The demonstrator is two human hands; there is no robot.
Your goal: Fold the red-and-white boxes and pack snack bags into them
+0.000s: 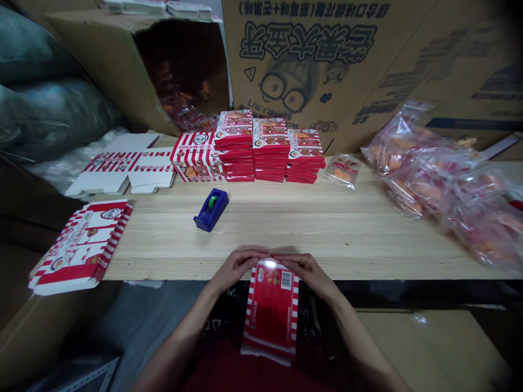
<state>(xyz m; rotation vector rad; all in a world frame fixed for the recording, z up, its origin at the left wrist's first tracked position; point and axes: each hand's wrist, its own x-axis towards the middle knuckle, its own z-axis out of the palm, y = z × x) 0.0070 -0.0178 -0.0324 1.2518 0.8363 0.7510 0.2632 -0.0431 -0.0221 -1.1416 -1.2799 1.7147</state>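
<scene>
Carton [102, 60], side open, at back edge of table [294, 218], toward left corner: clear packets [182, 111] inside. Clear bags [429, 174], toward right end: orange pieces within. Red-and-white box [272, 313], one: at front edge, mostly overhanging; barcode face up, long axis front to back, white flap toward the person. Left hand [238, 268], right hand [307, 269]: fingers closed on box's far end, one at each corner.

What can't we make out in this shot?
Head view, all:
- Red box: far side turned away, hidden by the box itself.
- Its small print: too small and blurred to read.
- Open carton: deep interior lost in shadow.
- Bag pile: cut off by the right edge.
</scene>
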